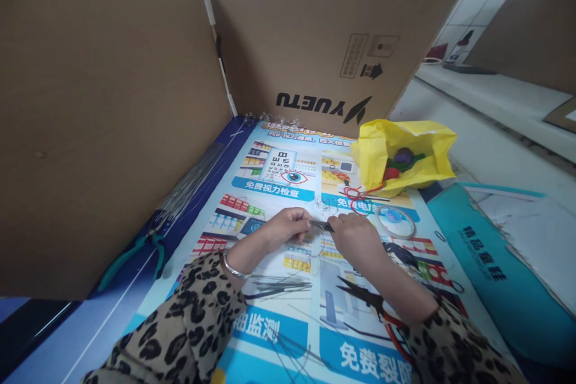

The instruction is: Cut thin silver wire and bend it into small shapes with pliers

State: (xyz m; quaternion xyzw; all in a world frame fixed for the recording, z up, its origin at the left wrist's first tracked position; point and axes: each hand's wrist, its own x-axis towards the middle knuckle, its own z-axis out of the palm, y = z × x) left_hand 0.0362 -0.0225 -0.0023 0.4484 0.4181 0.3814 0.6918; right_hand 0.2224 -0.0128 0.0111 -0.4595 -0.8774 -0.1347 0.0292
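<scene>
Near the middle of the printed sheet, my left hand (pixel 290 226) is closed in a pinch, with thin wire at its fingertips. My right hand (pixel 353 237) is wrapped round a small dark tool (pixel 323 225), whose tip reaches my left fingertips. Exactly what kind of tool it is cannot be made out. Under my right forearm lie scissors (pixel 366 297) with orange handles, partly hidden. Several cut wires (pixel 281 285) rest below my left hand. Tangled fine wire (pixel 324 204) lies just beyond both hands.
Green-handled pliers (pixel 155 240) and a bundle of long wires (pixel 191 183) lie on the left. A yellow bag (pixel 373 159) holding coloured yarn stands at the right back, near a roll of clear tape (pixel 411 228). Cardboard panels (pixel 315 30) rise behind and left.
</scene>
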